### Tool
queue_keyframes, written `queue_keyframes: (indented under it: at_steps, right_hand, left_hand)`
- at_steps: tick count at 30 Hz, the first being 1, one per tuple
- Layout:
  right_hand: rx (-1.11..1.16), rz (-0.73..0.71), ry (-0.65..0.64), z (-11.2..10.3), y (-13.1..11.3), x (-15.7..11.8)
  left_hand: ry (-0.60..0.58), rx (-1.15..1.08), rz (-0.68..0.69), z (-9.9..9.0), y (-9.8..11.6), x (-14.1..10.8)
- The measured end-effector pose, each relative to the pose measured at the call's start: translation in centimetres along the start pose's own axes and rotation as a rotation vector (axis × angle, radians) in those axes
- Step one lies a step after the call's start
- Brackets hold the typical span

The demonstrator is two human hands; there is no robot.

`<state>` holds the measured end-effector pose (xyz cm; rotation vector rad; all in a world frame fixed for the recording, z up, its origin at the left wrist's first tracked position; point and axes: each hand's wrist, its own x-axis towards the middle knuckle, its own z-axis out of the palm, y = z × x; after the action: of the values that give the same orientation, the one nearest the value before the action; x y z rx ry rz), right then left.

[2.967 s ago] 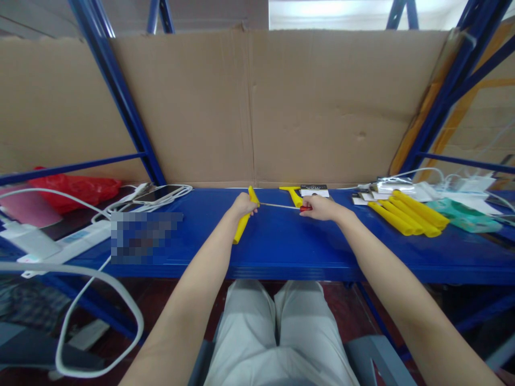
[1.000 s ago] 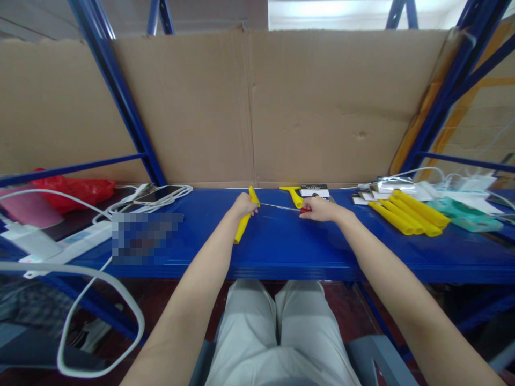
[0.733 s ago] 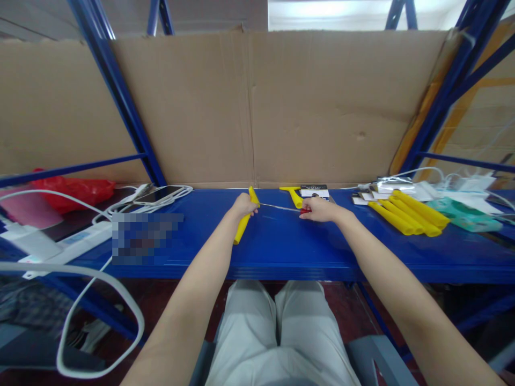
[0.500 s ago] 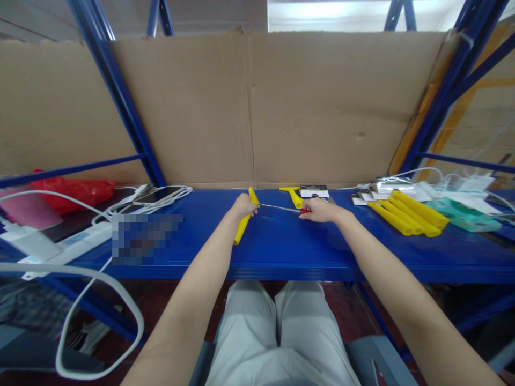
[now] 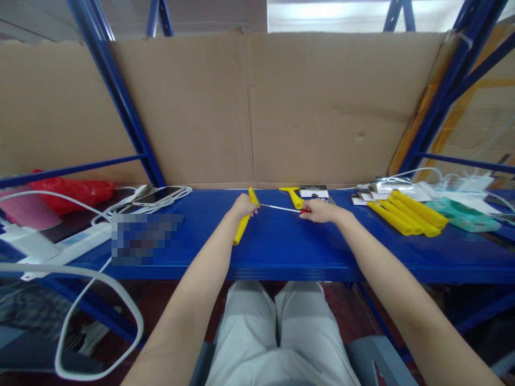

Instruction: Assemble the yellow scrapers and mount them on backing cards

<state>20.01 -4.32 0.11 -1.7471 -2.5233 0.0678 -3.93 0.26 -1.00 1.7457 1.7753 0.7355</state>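
My left hand (image 5: 243, 206) is closed around a yellow tool part (image 5: 242, 230) with a long, tube-like handle, held tilted over the blue shelf. My right hand (image 5: 318, 210) grips the red handle of a screwdriver (image 5: 281, 207), whose thin metal shaft points left. The shaft's tip meets the yellow part beside my left fingers; the exact contact is too small to make out. Just behind my right hand lies another yellow T-shaped piece (image 5: 296, 199), touching or close to a black and white card package (image 5: 314, 191).
Several yellow tubes (image 5: 410, 214) lie at the right near white packages and a green plastic wrapper (image 5: 462, 214). On the left are a white power strip (image 5: 86, 241), looped cables and a red plastic bag (image 5: 76, 194). Cardboard (image 5: 193, 107) walls off the back.
Almost nothing differs. Both hands, the yellow part and the screwdriver stay in the same places; only the glint on the screwdriver's shaft looks brighter.
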Motion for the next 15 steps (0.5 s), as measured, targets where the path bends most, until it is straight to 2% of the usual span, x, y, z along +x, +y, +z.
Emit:
queue_keyframes:
  at_steps: [6, 15]
  right_hand:
    - [0.021, 0.037, -0.037, -0.12, 0.14, -0.1]
    - [-0.055, 0.127, -0.025, -0.38, 0.89, -0.21]
  left_hand:
    - [-0.014, 0.025, -0.01, 0.05, 0.15, 0.07]
    - [-0.025, 0.034, -0.011, 0.08, 0.06, 0.2]
